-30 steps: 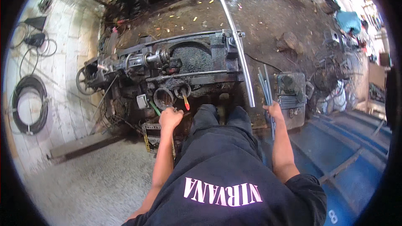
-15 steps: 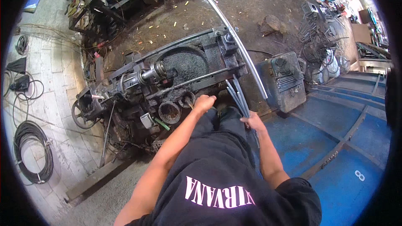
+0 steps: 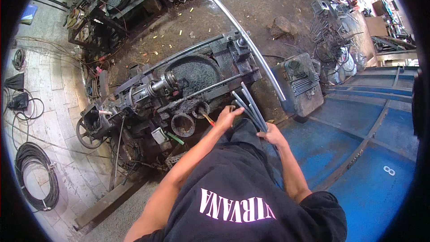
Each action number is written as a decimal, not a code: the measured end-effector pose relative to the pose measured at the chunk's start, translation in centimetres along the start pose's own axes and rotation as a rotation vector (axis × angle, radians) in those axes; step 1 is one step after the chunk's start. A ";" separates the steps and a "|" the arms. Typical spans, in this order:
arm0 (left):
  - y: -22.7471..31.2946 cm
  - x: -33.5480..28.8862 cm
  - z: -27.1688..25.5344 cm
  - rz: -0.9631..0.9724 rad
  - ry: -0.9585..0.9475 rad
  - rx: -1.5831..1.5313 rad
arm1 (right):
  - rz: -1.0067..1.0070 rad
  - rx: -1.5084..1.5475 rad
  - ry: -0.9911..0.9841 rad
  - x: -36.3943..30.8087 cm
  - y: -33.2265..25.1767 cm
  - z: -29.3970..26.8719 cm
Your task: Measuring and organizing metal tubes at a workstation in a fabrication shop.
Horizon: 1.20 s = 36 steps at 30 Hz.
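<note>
Several thin grey metal rods [image 3: 255,111] are bundled in my right hand [image 3: 271,134], whose fingers wrap round their lower part. Their far ends fan slightly apart and point away from me toward the machine. My left hand [image 3: 229,117] is beside the rods on their left, thumb and fingers apart, fingertips at or very near the leftmost rod; I cannot tell if they touch it. In front of me stands a greasy machine [image 3: 154,85] with a round tray of dark metal chips [image 3: 197,72].
A long shiny bar [image 3: 251,47] slants across the machine's right end. A grey motor box [image 3: 299,85] stands right of it, before blue metal sheeting [image 3: 349,139]. Two round pots [image 3: 182,124] sit at the machine's near side; an orange-tipped stick leans from one. Coiled black cable [image 3: 33,177] lies left.
My left hand has moved right and slightly forward to the rods, its fingers opening from a closed shape. The rods in my right hand have tilted a little to the left.
</note>
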State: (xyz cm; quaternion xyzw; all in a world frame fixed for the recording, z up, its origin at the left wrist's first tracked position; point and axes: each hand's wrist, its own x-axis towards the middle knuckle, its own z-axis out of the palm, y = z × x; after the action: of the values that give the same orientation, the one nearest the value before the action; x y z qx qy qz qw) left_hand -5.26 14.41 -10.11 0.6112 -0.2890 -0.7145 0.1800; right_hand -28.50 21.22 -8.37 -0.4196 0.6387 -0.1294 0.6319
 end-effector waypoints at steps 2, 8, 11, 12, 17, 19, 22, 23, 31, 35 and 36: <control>0.7 -0.9 1.0 0.311 -0.004 -0.088 | -0.136 -0.003 0.045 0.4 -2.8 1.0; 11.0 -2.9 0.7 0.713 0.313 0.063 | -0.756 0.028 0.205 9.4 -7.9 3.4; 17.1 -3.8 -1.6 0.712 0.406 0.311 | -1.064 -0.071 0.314 15.3 -11.8 3.8; 18.1 -3.3 -2.5 0.752 0.438 0.306 | -1.118 -0.033 0.302 17.2 -13.3 3.9; 21.8 -1.5 -4.8 0.749 0.507 0.398 | -0.991 0.153 0.155 19.0 -20.6 4.2; 21.7 0.0 -4.6 0.828 0.583 0.347 | -1.109 0.090 0.249 19.3 -21.8 4.3; 20.0 2.5 -4.8 0.914 0.534 0.300 | -0.729 0.348 0.073 20.7 -20.7 4.2; 19.4 3.1 -5.2 0.959 0.522 0.314 | -0.721 0.350 0.067 20.7 -20.7 4.6; 16.8 5.8 -5.2 1.037 0.384 0.412 | -0.419 0.998 -0.081 22.4 -17.3 5.7; 16.7 6.3 -4.3 1.104 0.369 0.469 | -0.573 0.589 0.177 24.9 -13.8 5.5; 16.5 6.4 -4.4 1.053 0.423 0.541 | -0.535 0.713 0.140 24.3 -14.4 5.9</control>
State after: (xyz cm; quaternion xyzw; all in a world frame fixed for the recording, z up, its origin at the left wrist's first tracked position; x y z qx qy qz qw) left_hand -3.72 -3.06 -4.98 0.5389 -0.6799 -0.2955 0.4000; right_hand -14.12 -2.43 -16.32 -0.3161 0.4643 -0.5282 0.6368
